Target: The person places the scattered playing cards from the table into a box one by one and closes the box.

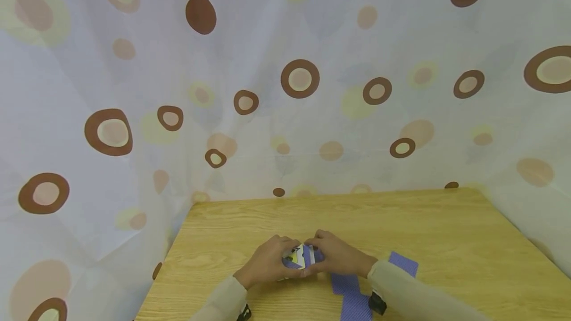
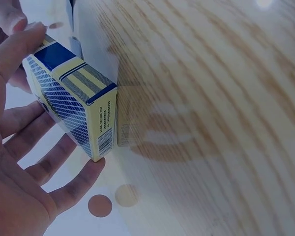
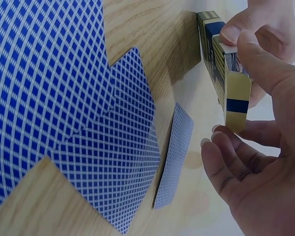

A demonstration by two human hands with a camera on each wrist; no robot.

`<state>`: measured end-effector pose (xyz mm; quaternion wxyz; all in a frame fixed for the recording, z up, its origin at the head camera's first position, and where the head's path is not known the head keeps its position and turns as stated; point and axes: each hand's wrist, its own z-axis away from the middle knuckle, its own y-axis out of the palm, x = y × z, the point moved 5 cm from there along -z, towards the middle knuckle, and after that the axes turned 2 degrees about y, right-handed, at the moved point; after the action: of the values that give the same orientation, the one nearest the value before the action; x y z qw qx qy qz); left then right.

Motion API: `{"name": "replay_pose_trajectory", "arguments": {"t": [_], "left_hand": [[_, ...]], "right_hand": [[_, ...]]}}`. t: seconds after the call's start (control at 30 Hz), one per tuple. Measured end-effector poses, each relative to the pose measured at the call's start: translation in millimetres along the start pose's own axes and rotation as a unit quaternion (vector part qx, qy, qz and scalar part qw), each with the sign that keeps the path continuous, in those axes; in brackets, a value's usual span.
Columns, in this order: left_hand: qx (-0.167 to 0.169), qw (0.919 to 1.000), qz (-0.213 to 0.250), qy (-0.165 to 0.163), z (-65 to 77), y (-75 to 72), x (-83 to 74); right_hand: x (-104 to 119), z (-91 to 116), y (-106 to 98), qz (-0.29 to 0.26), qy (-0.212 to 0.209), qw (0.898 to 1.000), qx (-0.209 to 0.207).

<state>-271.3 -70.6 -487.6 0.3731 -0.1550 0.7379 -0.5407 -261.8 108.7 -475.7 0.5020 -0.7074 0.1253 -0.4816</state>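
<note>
Between both hands is a playing card box (image 1: 300,257), cream and blue with striped sides. In the left wrist view the box (image 2: 64,93) shows a barcode on one end, and its lower edge is right at the tabletop. My left hand (image 1: 270,260) grips it from the left, thumb on one narrow side and fingertips at the other. From the right, my right hand (image 1: 337,255) holds the opposite end, thumb and fingers around it. In the right wrist view a tan end flap (image 3: 237,93) stands out, with card edges (image 3: 232,61) showing beside it.
Several blue-checked playing cards (image 3: 108,147) lie face down on the wooden table (image 1: 223,222), near and under the right forearm. One card (image 1: 403,263) lies apart, further right. A white curtain (image 1: 267,128) with brown and tan circles surrounds the table's back and sides.
</note>
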Motion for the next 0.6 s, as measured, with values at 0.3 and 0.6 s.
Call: {"name": "replay_pose_trajectory", "arguments": {"t": [0.3,0.6], "left_hand": [[-0.003,1.0,0.001,0.007,-0.4,-1.2,0.0],[-0.001,1.0,0.005,0.001,-1.2,0.6,-0.7]], "right_hand": [[-1.7,3.4,-4.1,-0.002,-0.034,0.999,-0.021],[-1.1,5.6,-5.2,-0.006,-0.034,0.998,-0.045]]}}
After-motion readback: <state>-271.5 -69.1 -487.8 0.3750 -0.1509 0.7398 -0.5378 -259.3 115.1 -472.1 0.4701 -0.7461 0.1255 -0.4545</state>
